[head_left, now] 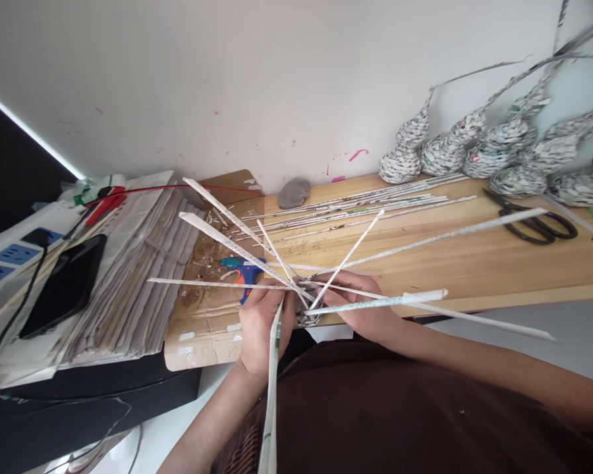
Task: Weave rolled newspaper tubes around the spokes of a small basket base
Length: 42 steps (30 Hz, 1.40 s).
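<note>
Between my hands, at the table's front edge, is a small woven newspaper piece (306, 317). Rolled paper sticks (360, 306) fan out from it in several directions. My left hand (267, 322) is closed around its left side, and one long paper strip (273, 368) hangs down past that hand toward me. On the other side my right hand (358, 303) has its fingers curled and pressed against the piece. Much of the weave is hidden by the fingers and sticks. Just beyond my left hand lies a blue glue gun (248, 273) on cardboard.
Loose paper sticks (356, 207) lie along the back of the wooden table (449, 263), beside a grey stone (294, 193). Black scissors (536, 224) lie at right, near several woven gourd shapes (442, 155). At left are stacked newspapers (143, 289), a phone (64, 283) and a power strip (22, 250).
</note>
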Tool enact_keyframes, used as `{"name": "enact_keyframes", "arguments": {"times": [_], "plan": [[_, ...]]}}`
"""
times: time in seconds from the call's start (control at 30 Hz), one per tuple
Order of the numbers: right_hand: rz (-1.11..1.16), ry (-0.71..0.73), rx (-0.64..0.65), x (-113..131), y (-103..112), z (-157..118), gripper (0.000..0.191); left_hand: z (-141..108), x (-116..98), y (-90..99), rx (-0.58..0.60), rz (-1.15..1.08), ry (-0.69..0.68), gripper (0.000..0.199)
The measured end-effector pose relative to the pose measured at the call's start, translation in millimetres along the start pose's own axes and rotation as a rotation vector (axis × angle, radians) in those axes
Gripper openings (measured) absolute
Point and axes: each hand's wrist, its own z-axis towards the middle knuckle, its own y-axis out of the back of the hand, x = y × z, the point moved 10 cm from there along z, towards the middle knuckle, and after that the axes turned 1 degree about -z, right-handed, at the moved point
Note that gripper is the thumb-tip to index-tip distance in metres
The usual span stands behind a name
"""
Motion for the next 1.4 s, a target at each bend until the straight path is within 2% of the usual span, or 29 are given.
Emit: {"name": "enact_keyframes", "arguments": {"times": [0.2,0.57,0.7,0.83,1.0,1.13,1.23,1.4], "plan": [[-0.084,0.178,-0.046,8,1,2,0.017,1,1,-1.9,0.026,0.021,0.034,0.016],[-0.169,0.192,0.052,14,-8,3,0.022,-4,10,-12.4,0.074,0.004,0.061,0.018],[-0.127,0.201,0.043,12,-7,4,0.021,-4,11,-13.2,0.083,-0.032,0.09,0.022],[-0.127,0.226,0.021,12,-4,3,0.02,-6,14,-14.0,0.054,-0.105,0.125,0.015],[-0.043,0.125,-0.007,3,-3,3,0.019,-8,23,-19.0,0.039,-0.184,0.23,0.004],[0.019,0.145,-0.059,6,1,4,0.015,-5,18,-22.9,0.056,-0.252,0.2,0.006],[-0.005,0.153,-0.077,8,3,4,0.015,-7,18,-21.8,0.017,-0.294,0.184,0.005],[0.082,0.065,-0.065,2,2,5,0.016,-15,24,-26.7,0.024,-0.317,0.235,0.006]]}}
